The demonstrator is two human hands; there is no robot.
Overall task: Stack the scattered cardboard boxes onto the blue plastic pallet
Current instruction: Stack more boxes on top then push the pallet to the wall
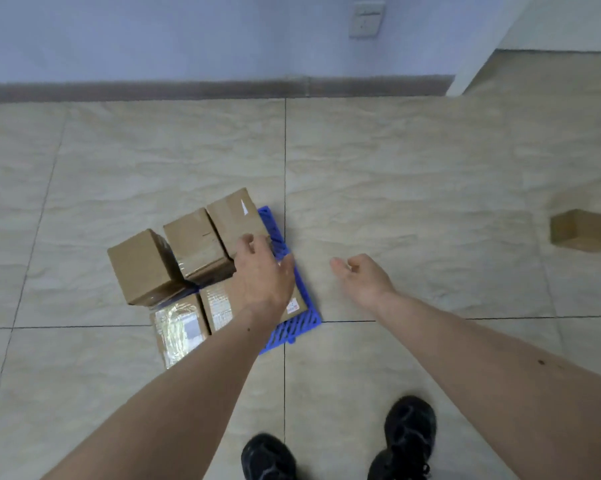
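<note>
Several cardboard boxes sit on the blue plastic pallet (279, 336) on the tiled floor. Along the far row stand a tall box (143, 268), a taped box (195, 245) and a box with a white mark (235, 220). In front lie a shiny taped box (179, 332) and a labelled box (219, 306), partly hidden by my arm. My left hand (262, 271) hovers over the pallet's right side, fingers relaxed, near the white-marked box's front corner. My right hand (359, 277) hangs loosely curled over bare floor right of the pallet, holding nothing. One loose cardboard box (584, 230) lies far right.
A wall with a brown skirting board (205, 89) runs along the far side, with a socket plate (366, 18) on it. A pale wall corner (482, 60) juts in at the upper right. My black shoes (408, 434) stand near the bottom edge.
</note>
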